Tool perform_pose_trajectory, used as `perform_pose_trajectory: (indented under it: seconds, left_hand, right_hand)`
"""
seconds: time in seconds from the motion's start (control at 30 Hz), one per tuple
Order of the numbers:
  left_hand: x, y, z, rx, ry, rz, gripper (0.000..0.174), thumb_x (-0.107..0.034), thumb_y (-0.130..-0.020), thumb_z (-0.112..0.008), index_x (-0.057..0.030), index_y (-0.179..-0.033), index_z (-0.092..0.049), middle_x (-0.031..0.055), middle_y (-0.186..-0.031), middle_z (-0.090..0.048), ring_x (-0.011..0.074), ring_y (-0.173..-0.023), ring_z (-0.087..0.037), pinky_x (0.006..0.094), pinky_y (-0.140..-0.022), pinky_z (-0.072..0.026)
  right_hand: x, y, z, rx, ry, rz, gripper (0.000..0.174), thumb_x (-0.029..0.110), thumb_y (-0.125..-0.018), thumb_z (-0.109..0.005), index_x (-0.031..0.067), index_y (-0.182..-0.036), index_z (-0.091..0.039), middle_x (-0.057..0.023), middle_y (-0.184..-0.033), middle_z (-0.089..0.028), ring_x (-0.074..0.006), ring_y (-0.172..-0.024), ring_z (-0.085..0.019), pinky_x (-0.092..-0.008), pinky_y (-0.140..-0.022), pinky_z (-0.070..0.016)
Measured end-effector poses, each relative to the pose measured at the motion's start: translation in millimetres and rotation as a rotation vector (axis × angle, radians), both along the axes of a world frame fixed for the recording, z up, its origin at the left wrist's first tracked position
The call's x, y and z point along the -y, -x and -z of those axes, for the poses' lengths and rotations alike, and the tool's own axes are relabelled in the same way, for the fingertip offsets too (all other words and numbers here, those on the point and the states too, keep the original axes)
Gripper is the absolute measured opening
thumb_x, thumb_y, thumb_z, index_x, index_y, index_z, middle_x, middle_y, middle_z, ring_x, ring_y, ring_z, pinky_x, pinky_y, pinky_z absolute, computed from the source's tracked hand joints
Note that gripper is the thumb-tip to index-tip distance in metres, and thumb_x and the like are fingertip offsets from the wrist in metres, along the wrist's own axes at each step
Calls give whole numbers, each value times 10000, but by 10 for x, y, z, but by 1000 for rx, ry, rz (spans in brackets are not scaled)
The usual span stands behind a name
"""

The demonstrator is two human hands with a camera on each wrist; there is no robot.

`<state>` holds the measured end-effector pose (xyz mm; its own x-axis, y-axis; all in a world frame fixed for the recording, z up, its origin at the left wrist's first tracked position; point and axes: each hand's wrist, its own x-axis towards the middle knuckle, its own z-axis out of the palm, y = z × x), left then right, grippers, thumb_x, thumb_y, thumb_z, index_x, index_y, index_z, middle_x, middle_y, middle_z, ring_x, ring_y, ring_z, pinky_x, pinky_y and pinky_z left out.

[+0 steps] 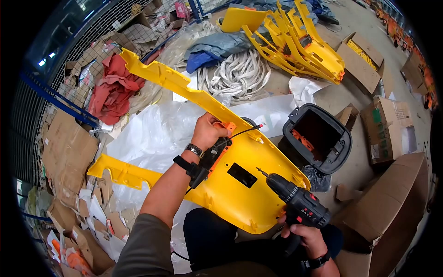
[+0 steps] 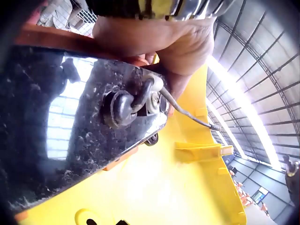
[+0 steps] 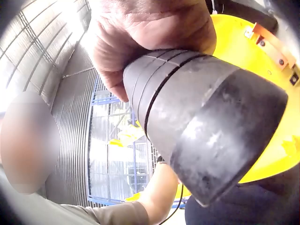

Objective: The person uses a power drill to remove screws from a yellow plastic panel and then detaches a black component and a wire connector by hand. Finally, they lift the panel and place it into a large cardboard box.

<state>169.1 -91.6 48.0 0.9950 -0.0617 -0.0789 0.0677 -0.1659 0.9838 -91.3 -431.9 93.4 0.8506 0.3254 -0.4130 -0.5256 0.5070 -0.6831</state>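
Note:
My left hand (image 1: 206,133) grips the far end of a glossy black part with orange edging (image 1: 216,154), which lies against the inside of a large yellow plastic panel (image 1: 221,194). In the left wrist view, a thin grey cable (image 2: 187,115) leaves a round plug on the black part (image 2: 47,136). My right hand (image 1: 307,235) holds a black cordless drill (image 1: 300,203) by its handle, the bit pointing over the panel's right side. Seen from the right wrist, the drill's base (image 3: 211,126) covers much of the panel. A dark rectangular opening (image 1: 242,175) shows in the panel's middle.
A black bin-like housing (image 1: 344,159) with orange pieces inside stands at right, near a large cardboard box (image 1: 387,207). Stacked yellow panels (image 1: 318,51) and a coiled white rope (image 1: 237,76) lie at the back. Plastic sheeting (image 1: 147,129) spreads under the panel.

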Motion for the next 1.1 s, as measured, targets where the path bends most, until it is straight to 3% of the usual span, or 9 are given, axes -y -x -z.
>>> perform_pose_trajectory:
  seconds: [0.1,0.23,0.27,0.37,0.6,0.7,1.1]
  left_hand:
    - [-26,-41,16,9,9,16,521,170,-663,-790,48,-1146,-638,127,-1065,-728,220,-957,-718,344,-865,-600]
    - [-50,-120,-55,-66,-6,55,491,182,-658,-779,57,-1117,-658,145,-1043,-743,232,-901,-733,348,-817,-613]
    - [-46,-117,-74,-72,-25,53,487,184,-655,-777,59,-1113,-664,148,-1041,-746,234,-893,-734,349,-814,-613]
    - [-20,-94,-136,-86,-27,32,478,183,-653,-777,61,-1104,-679,148,-1033,-749,231,-884,-734,343,-805,-612]
    - [-30,-123,-97,-120,-49,28,420,164,-663,-778,59,-1063,-701,134,-999,-747,216,-847,-727,325,-764,-601]
    - [1,-106,-140,-102,-75,20,416,165,-667,-770,60,-1064,-702,133,-996,-745,215,-839,-726,328,-760,-600]
    - [-66,-117,-212,-206,27,22,384,152,-669,-787,76,-1036,-703,130,-934,-746,210,-774,-726,329,-709,-603]
  right_hand:
    - [-254,-180,28,33,81,-9,616,73,-784,-729,-29,-1362,-540,-171,-1066,-708,-237,-723,-705,-330,-692,-594]
    - [-533,-402,40,83,59,-8,580,39,-816,-690,-23,-1371,-533,-167,-1088,-707,-212,-753,-703,-320,-720,-587]
    - [-546,-460,106,92,23,-39,590,-35,-824,-679,24,-1393,-535,-168,-1105,-704,-218,-794,-702,-328,-733,-598]
    - [-682,-566,70,109,26,-32,573,-33,-833,-669,20,-1387,-535,-166,-1108,-704,-210,-797,-699,-327,-742,-594]
    - [-759,-630,121,115,45,-21,544,-48,-848,-644,16,-1378,-540,-157,-1124,-707,-196,-799,-700,-329,-766,-594]
    - [-776,-626,159,126,66,9,564,14,-838,-677,17,-1386,-542,-151,-1106,-715,-199,-769,-694,-315,-736,-588]
    - [-710,-589,304,95,53,18,504,-40,-873,-660,9,-1363,-550,-144,-1126,-711,-183,-795,-700,-323,-752,-604]
